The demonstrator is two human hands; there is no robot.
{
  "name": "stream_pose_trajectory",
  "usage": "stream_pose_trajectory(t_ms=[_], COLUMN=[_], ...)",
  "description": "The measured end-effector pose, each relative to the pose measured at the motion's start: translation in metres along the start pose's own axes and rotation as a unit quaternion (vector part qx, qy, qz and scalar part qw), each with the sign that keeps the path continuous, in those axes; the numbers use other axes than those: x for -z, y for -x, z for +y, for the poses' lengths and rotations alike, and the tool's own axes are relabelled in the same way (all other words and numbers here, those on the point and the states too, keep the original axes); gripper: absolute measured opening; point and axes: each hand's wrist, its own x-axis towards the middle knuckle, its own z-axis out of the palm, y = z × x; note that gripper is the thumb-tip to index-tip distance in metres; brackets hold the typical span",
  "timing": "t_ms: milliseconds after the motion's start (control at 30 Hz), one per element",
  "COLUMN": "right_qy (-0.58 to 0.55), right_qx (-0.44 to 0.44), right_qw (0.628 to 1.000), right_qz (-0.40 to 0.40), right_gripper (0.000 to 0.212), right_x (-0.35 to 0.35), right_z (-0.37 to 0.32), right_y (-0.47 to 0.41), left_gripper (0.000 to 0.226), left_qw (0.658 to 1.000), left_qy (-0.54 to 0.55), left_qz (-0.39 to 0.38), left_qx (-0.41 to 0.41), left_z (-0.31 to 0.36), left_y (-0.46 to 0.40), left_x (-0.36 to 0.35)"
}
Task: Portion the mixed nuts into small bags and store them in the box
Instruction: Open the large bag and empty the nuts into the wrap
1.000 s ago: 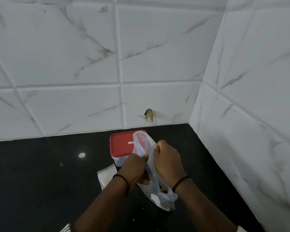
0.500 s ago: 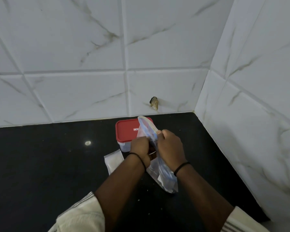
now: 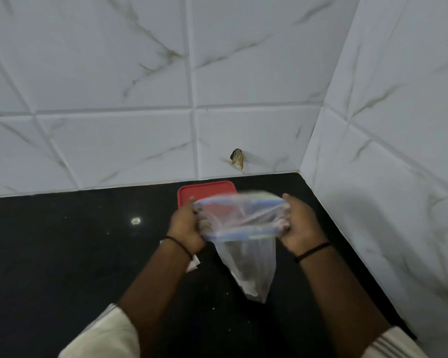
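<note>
- Currently left hand (image 3: 185, 224) and right hand (image 3: 299, 224) each grip zip bag (image 3: 246, 257) mouth, stretched wide.
- Step: probably opening for nuts.
- Next: one hand must let go to scoop; red-lidded box (image 3: 204, 193) shut.

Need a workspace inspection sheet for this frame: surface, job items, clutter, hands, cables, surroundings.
Surface: black countertop, scattered pale specks.
Job's things: clear zip bag held above the counter, mouth stretched open, blurred; dark contents low inside, unclear. Red-lidded box behind it, lid on.
Clutter: white packet partly hidden under the left wrist.
Hands: left hand and right hand each grip a side of the bag mouth.
Cables: nothing seen.
Surroundings: white marble-look wall tiles; chipped hole near the counter.
</note>
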Motion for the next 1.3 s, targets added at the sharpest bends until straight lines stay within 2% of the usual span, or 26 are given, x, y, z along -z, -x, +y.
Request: stream_pose_trajectory(t_ms=[67, 133, 167, 233, 300, 333, 367, 433, 467, 500, 533, 600, 667, 800, 833, 867, 933, 967, 1033, 1100, 1133, 1233, 1267, 1300], right_qy=[-0.058, -0.03, -0.01, 0.037, 0.138, 0.23, 0.366, 0.594, 0.636, 0.639, 0.625, 0.61, 0.63, 0.668, 0.678, 0.684, 0.687, 0.681, 0.665, 0.662, 0.66, 0.647, 0.647, 0.649], right_qx=[-0.061, -0.069, -0.064, -0.045, -0.008, 0.022, 0.061, 0.156, 0.204, 0.251, 0.287, 0.298, 0.306, 0.39, 0.395, 0.403, 0.402, 0.393, 0.377, 0.34, 0.32, 0.29, 0.29, 0.291], right_qw=[0.996, 0.997, 0.998, 0.998, 0.99, 0.973, 0.928, 0.788, 0.742, 0.725, 0.725, 0.73, 0.701, 0.622, 0.61, 0.6, 0.601, 0.616, 0.645, 0.666, 0.676, 0.696, 0.696, 0.693], right_qz=[-0.022, -0.03, -0.028, -0.013, 0.007, 0.018, 0.03, 0.049, 0.058, 0.052, 0.023, -0.076, -0.136, -0.119, -0.11, -0.099, -0.069, -0.048, 0.005, 0.052, 0.072, 0.111, 0.118, 0.119], right_gripper=[0.027, 0.026, 0.027, 0.027, 0.027, 0.027, 0.027, 0.028, 0.028, 0.027, 0.024, 0.021, 0.029, 0.029, 0.03, 0.03, 0.032, 0.033, 0.032, 0.025, 0.023, 0.021, 0.02, 0.021], right_x=[0.016, 0.02, 0.019, 0.021, 0.026, 0.03, 0.034, 0.036, 0.034, 0.03, 0.023, 0.01, 0.002, -0.005, -0.006, -0.007, -0.009, -0.009, -0.008, -0.006, -0.004, 0.0, 0.0, 0.0], right_z=[-0.003, 0.006, 0.01, 0.011, 0.005, 0.001, -0.002, -0.007, -0.008, -0.01, -0.012, -0.013, -0.011, -0.006, -0.005, -0.004, -0.005, -0.006, -0.008, -0.01, -0.01, -0.005, -0.003, -0.001], right_y=[-0.006, -0.009, -0.01, -0.011, -0.014, -0.017, -0.019, -0.022, -0.023, -0.022, -0.02, -0.017, -0.014, -0.015, -0.014, -0.015, -0.015, -0.015, -0.018, -0.02, -0.022, -0.024, -0.023, -0.022], left_gripper=[0.037, 0.034, 0.035, 0.024, 0.041, 0.042, 0.039, 0.034, 0.032, 0.031, 0.032, 0.037, 0.04, 0.042, 0.04, 0.038, 0.035, 0.038, 0.04, 0.039, 0.042, 0.046, 0.043, 0.04], left_qw=[0.999, 1.0, 1.0, 0.999, 0.995, 0.994, 0.992, 0.985, 0.984, 0.984, 0.982, 0.981, 0.977, 0.954, 0.938, 0.901, 0.765, 0.736, 0.733, 0.708, 0.687, 0.588, 0.576, 0.583], left_qy=[0.04, 0.013, -0.003, -0.038, -0.092, -0.109, -0.126, -0.164, -0.17, -0.174, -0.187, -0.193, -0.215, -0.294, -0.332, -0.403, -0.567, -0.576, -0.54, -0.578, -0.628, -0.787, -0.805, -0.804], left_qz=[-0.003, 0.01, 0.022, 0.011, 0.025, 0.021, 0.019, 0.049, 0.04, 0.03, 0.033, 0.014, -0.006, 0.007, 0.021, 0.043, 0.102, 0.129, 0.164, 0.175, 0.158, 0.084, 0.067, 0.055], left_qx=[0.012, 0.0, -0.007, -0.025, -0.017, -0.019, -0.017, -0.029, -0.029, -0.029, -0.026, -0.015, -0.011, -0.057, -0.096, -0.154, -0.288, -0.33, -0.379, -0.366, -0.331, -0.169, -0.13, -0.109], left_z=[0.015, 0.019, 0.019, 0.019, 0.019, 0.018, 0.016, 0.013, 0.012, 0.011, 0.012, 0.016, 0.016, 0.023, 0.026, 0.028, 0.031, 0.031, 0.027, 0.023, 0.021, 0.01, 0.004, -0.002], left_y=[0.005, 0.01, 0.014, 0.012, 0.004, 0.001, 0.0, -0.006, -0.01, -0.013, -0.018, -0.02, -0.021, -0.016, -0.017, -0.02, -0.021, -0.021, -0.021, -0.023, -0.021, -0.003, 0.003, 0.007], left_x=[0.004, -0.003, -0.008, -0.011, -0.007, -0.006, -0.005, -0.005, -0.005, -0.007, -0.007, -0.012, -0.019, -0.028, -0.03, -0.03, -0.032, -0.032, -0.027, -0.02, -0.017, -0.013, -0.012, -0.011])
